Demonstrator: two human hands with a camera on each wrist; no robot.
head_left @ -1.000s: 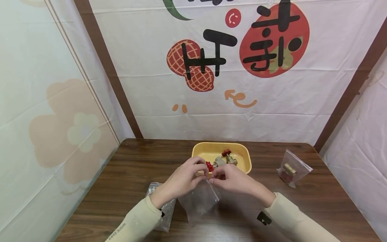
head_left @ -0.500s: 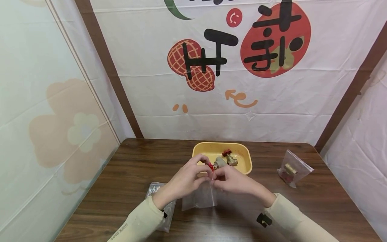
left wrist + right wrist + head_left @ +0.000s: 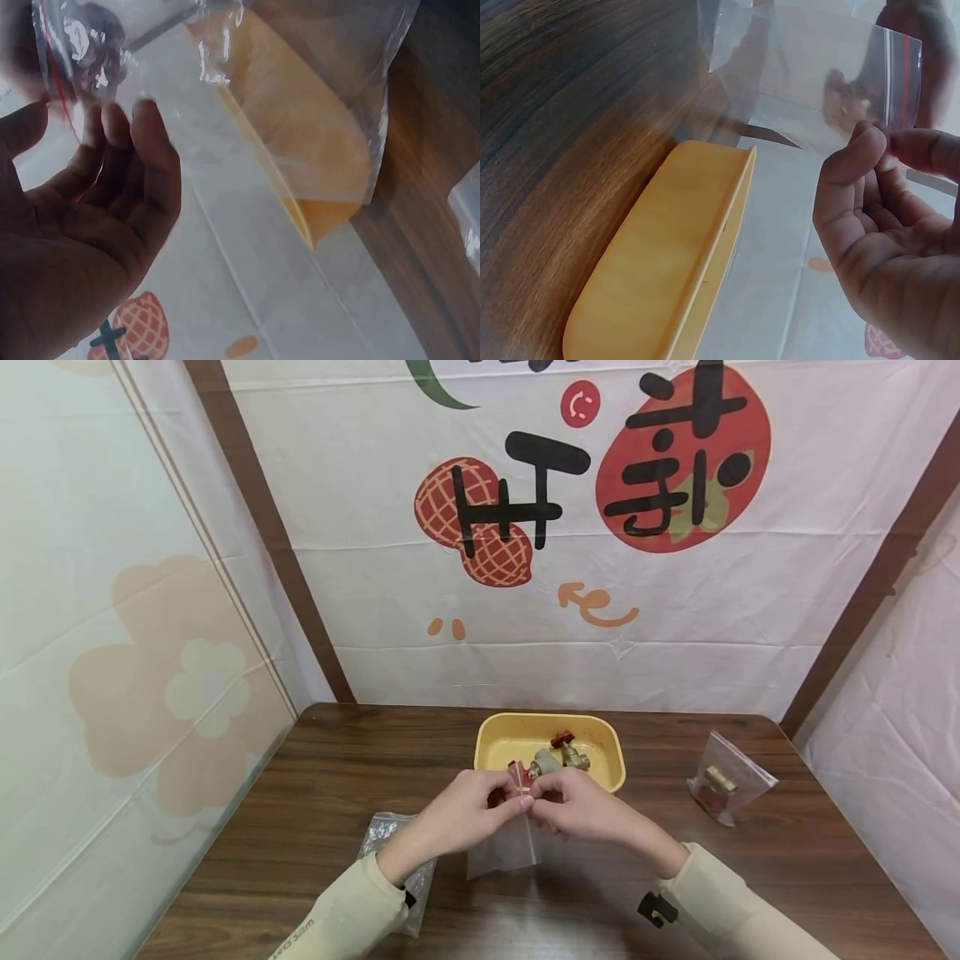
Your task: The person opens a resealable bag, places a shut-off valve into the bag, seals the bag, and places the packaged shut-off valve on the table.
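Brown wooden table point(image 3: 315, 777); near side of yellow plastic tray point(image 3: 510, 747), I log left hand point(image 3: 467, 812) and right hand point(image 3: 583, 807) pinching clear red-striped plastic bag point(image 3: 497, 853), likely tensioning its edge.

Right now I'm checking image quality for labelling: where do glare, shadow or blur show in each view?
Head view: bright, a pale sheen on the near table; left wrist view: left fingers dark against light cloth, white glints on the clear bag; right wrist view: right fingers shadowed, the left hand dim and soft-edged.
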